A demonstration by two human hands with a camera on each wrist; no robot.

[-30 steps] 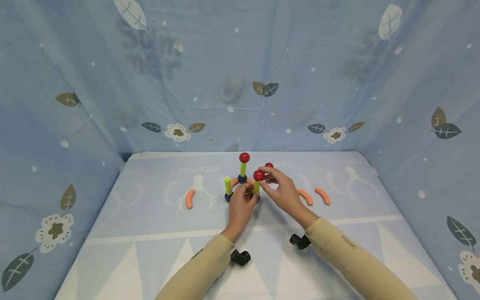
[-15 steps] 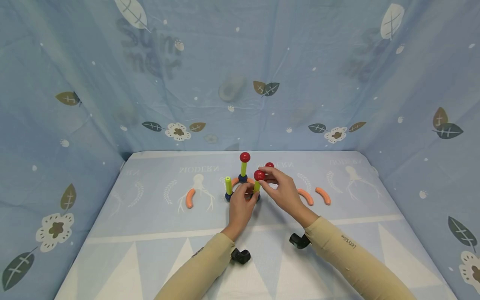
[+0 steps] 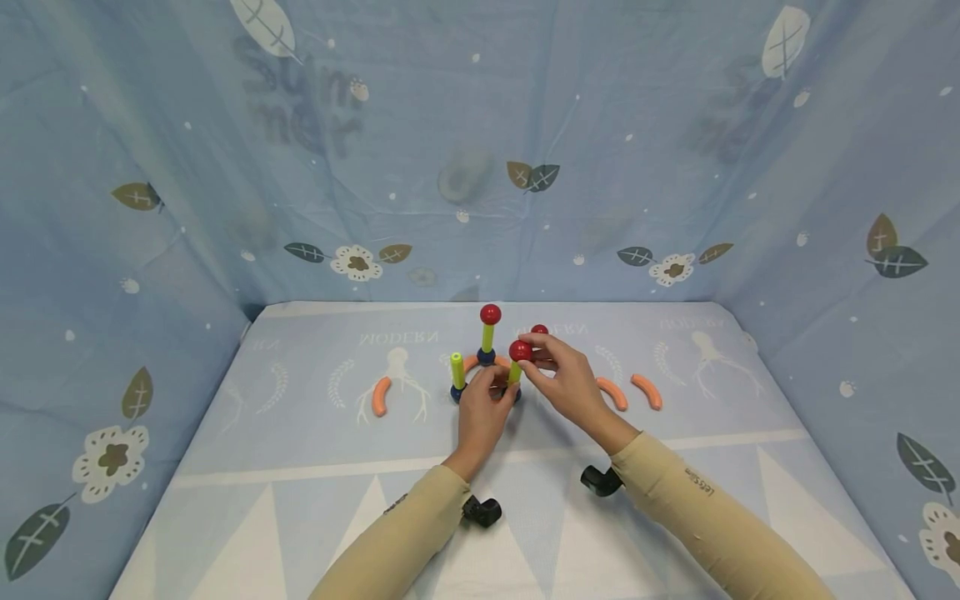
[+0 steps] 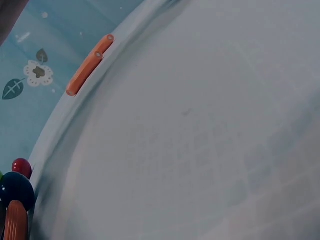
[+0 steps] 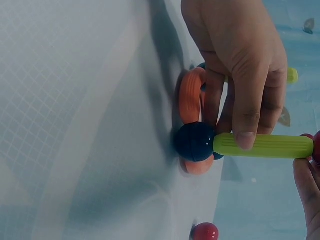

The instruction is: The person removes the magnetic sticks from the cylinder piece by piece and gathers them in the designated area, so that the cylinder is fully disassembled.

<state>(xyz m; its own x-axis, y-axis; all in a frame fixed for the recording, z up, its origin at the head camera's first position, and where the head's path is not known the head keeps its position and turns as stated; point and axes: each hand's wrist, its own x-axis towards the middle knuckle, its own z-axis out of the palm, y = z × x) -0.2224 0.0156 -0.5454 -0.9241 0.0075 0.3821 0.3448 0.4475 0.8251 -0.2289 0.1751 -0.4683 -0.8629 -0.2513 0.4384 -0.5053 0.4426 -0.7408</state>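
Note:
My left hand (image 3: 482, 417) pinches a ribbed lime-green rod (image 5: 275, 146) that stands upright on a dark blue ball (image 5: 194, 142). At the rod's top, my right hand (image 3: 568, 385) holds a red ball (image 3: 520, 351) between thumb and fingers. Curved orange sticks (image 5: 191, 100) join the blue balls low on the table into a ring-like base, partly hidden by the left hand. Left of that hand stands a second green rod (image 3: 457, 371) with a bare top. Behind it, another upright rod (image 3: 487, 338) carries a red ball (image 3: 491, 314).
One loose orange curved stick (image 3: 381, 397) lies to the left; two more, a nearer one (image 3: 612, 393) and an outer one (image 3: 647, 392), lie to the right. A further red ball (image 3: 539, 330) shows behind my right hand. Patterned blue curtain (image 3: 420, 167) encloses the table.

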